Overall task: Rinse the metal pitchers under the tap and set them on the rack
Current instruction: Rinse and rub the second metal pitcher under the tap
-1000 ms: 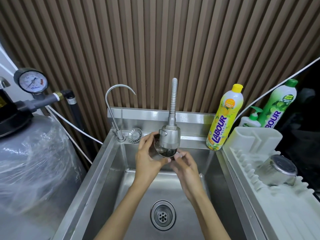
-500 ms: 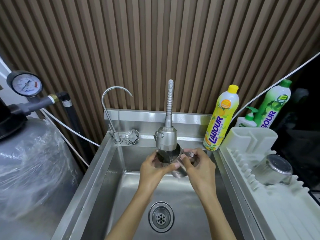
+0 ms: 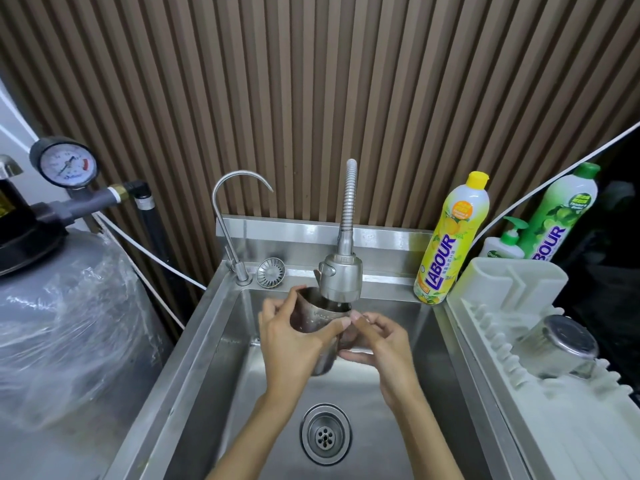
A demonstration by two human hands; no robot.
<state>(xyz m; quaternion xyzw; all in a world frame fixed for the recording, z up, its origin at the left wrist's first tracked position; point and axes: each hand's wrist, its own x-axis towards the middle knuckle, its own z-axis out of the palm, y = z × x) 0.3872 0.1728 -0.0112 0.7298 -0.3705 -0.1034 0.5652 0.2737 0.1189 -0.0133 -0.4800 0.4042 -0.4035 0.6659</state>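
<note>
A small metal pitcher (image 3: 311,315) is held upright over the steel sink (image 3: 221,341), its mouth right under the spray head of the flexible tap (image 3: 341,277). My left hand (image 3: 289,341) grips the pitcher's body, thumb across the front. My right hand (image 3: 375,341) curls round its right side, where the handle seems to be; the fingers hide that part. A second metal pitcher (image 3: 557,346) lies upside down on the white drying rack (image 3: 568,427) at the right.
A thin gooseneck tap (image 3: 227,216) and a round strainer (image 3: 270,271) stand at the sink's back left. Yellow (image 3: 450,240) and green (image 3: 557,216) soap bottles and a pump bottle (image 3: 504,245) stand behind the rack. A wrapped grey tank (image 3: 65,323) with a gauge fills the left. The drain (image 3: 325,434) is below my hands.
The pitcher has come from tilted behind the spray head to upright under it. My right hand moved from below it to its right side; the view shifted slightly.
</note>
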